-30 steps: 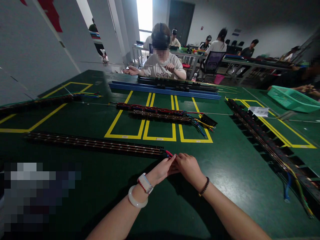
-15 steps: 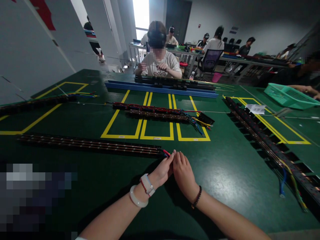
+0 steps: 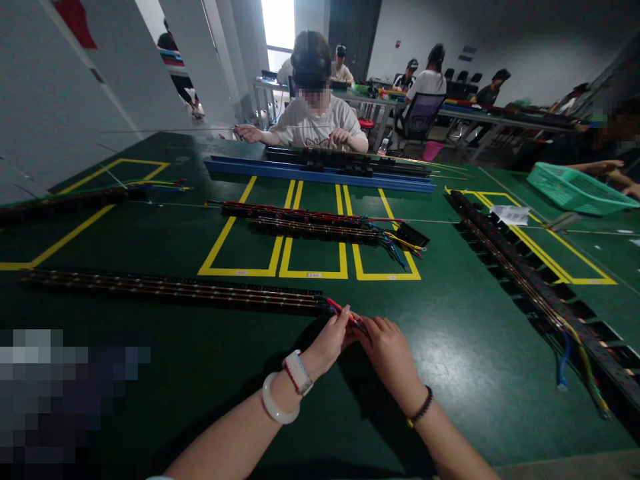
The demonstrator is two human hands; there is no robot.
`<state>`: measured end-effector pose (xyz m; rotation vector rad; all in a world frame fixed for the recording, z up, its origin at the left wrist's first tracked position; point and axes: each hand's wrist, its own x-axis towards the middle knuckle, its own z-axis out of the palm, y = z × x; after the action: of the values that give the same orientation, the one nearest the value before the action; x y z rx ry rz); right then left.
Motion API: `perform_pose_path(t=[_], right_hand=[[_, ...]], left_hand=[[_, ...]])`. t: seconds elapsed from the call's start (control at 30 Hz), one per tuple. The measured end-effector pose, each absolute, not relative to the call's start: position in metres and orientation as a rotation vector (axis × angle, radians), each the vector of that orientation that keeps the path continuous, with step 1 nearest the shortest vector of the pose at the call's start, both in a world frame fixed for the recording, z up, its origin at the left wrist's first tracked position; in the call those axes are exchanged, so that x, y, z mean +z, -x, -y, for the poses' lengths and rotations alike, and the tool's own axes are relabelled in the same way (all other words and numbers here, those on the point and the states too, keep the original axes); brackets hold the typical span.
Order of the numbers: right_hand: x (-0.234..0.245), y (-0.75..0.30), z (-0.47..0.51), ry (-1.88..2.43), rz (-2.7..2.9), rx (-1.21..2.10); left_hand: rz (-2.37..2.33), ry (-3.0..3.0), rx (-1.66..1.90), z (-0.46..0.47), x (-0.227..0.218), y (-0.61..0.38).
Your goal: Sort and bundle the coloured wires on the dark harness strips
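Note:
A long black strip with copper-coloured rods along it lies across the green table at the left. Red and other coloured wires come out of its right end. My left hand pinches these wires close to the strip, thumb on top. Just to the right, my right hand has its fingers closed on the wires' far part, whose ends are hidden by the fingers. Both hands are just above the table and nearly touch.
Two shorter wired strips lie inside yellow tape frames. A long strip with wires slants along the right. Blue rails lie at the back before a seated co-worker. A green basket stands at the far right.
My right hand has moved right and slightly down, away from my left hand, baring more of the wires. The co-worker opposite has stretched one hand out to the side.

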<state>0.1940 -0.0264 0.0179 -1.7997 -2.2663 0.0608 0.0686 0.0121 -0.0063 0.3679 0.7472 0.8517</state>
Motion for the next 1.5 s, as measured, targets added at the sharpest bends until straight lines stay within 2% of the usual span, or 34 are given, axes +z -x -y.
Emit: perform_pose_path(t=[0.27,0.53,0.8,0.9,1.07,1.23,1.5], right_hand=[[0.021,-0.196,0.021,1.786,2.286,0.157],[0.024,-0.211,0.007,1.703,2.034,0.599],[0.018,-0.222,-0.04,1.694,1.546,1.187],[0.017,-0.221,-0.068,1.696,1.586,1.176],[0.022,-0.213,-0.114,1.632,1.942,0.939],[0.026,-0.193,-0.151,1.582,2.071,0.901],[0.021,-0.207,-0.129,1.673,2.087,0.888]], left_hand=[[-0.791,-0.44,0.903,-0.01,-0.017,-0.074],[-0.792,-0.486,0.897,-0.006,-0.019,-0.076],[-0.737,-0.439,0.869,-0.006,-0.011,-0.072],[-0.702,-0.434,0.831,-0.007,-0.01,-0.07],[-0.724,-0.465,0.814,-0.008,-0.017,-0.07],[-0.72,-0.477,0.785,-0.008,-0.016,-0.068],[-0.716,-0.427,0.778,-0.009,-0.01,-0.066]])
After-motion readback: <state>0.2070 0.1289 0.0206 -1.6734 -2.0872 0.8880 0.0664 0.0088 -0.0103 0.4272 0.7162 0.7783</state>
